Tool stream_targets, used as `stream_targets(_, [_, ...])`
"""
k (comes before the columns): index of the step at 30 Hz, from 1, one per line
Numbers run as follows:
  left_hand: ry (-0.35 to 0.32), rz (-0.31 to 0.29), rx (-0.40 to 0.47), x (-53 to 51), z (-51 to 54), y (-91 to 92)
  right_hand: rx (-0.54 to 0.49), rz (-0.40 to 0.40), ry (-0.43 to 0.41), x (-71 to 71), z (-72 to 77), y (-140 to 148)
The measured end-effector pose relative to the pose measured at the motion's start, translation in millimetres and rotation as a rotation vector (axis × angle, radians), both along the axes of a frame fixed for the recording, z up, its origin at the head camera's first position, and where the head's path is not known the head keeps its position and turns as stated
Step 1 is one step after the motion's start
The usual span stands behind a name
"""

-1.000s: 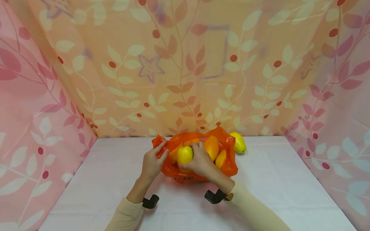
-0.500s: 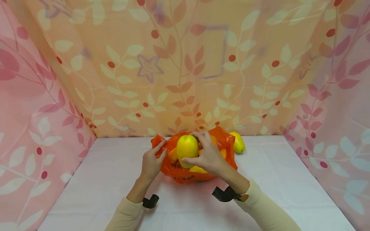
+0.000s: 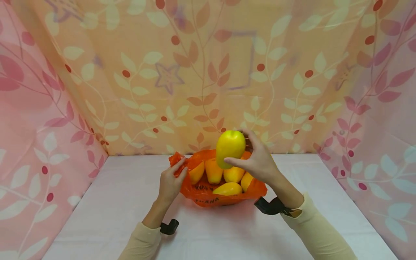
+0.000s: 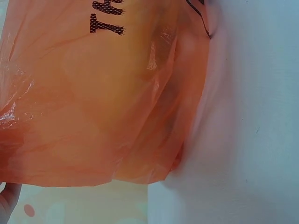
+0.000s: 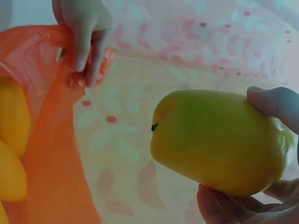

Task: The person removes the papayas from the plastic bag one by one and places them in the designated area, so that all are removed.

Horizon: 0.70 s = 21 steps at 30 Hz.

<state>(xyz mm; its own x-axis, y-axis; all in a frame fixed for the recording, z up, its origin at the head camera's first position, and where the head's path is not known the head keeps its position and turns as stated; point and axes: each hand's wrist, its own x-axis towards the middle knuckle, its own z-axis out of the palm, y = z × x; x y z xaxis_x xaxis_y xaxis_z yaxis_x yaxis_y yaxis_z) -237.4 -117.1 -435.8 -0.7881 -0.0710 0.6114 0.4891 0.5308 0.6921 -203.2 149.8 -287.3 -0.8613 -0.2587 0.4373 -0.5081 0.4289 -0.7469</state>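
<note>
My right hand [image 3: 261, 160] holds a plump yellow-green, mango-like fruit [image 3: 230, 148] above the bag, thumb on the near side and fingers behind. In the right wrist view this fruit [image 5: 215, 142] shows a small dark stem in a dimple at one end. An orange plastic bag [image 3: 208, 201] with dark printed lettering lies open on the table. Inside sit several yellow fruits, including one [image 3: 228, 189] near the front edge. At the bag's left side, my left hand [image 3: 170, 184] pinches a gathered corner of plastic [image 5: 88, 70].
A white cloth-covered table [image 3: 120, 216] spreads around the bag. Floral curtains stand behind and along both sides, with the back curtain [image 3: 201, 72] close beyond the table. Black wrist mounts [image 3: 271, 206] stick out below the hands.
My right hand has lifted the yellow-green fruit out of the bag, upward and to the right. The left hand stays at the bag's corner. The loose fruit behind the bag is now hidden.
</note>
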Motion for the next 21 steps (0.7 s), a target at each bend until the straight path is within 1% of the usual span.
stream_targets(6, [-0.025,0.003,0.022,0.0,0.3,-0.1,-0.006,-0.026,0.051,-4.3,10.0,18])
stream_targets(10, [-0.027,0.02,0.035,-0.2,0.1,-0.4,-0.017,-0.052,0.062,-6.8,13.7,28])
stream_targets(15, [-0.029,0.037,0.072,-0.5,0.0,-0.8,-0.037,-0.084,0.082,-7.3,17.3,38])
stream_targets(21, [-0.041,0.034,0.084,0.4,-0.5,-0.4,-0.052,-0.11,0.119,-8.2,20.9,49])
